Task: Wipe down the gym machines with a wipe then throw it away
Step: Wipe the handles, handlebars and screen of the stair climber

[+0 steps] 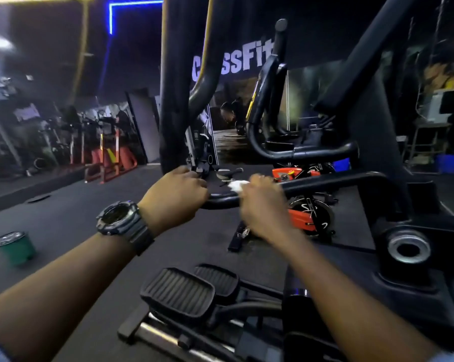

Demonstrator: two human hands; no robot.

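Hands mid-frame on black handlebar (325,182) – left hand (176,194) curled round its end, right hand (262,202) blurred, fingers clutching white wipe (237,184) against it – green bin (15,248) lower left

The left hand (177,190) is curled round the end of a black handlebar (325,182) on a gym machine, a dark watch (117,218) on its wrist. Just beside it, the right hand (262,202) holds a white wipe (237,184) against the same bar; this hand is blurred. Below the arms sit two ribbed black pedals (179,291). A green cup (15,246) stands on the dark floor (71,212) at the left. An orange exercise bike (309,215) stands beyond the bar.
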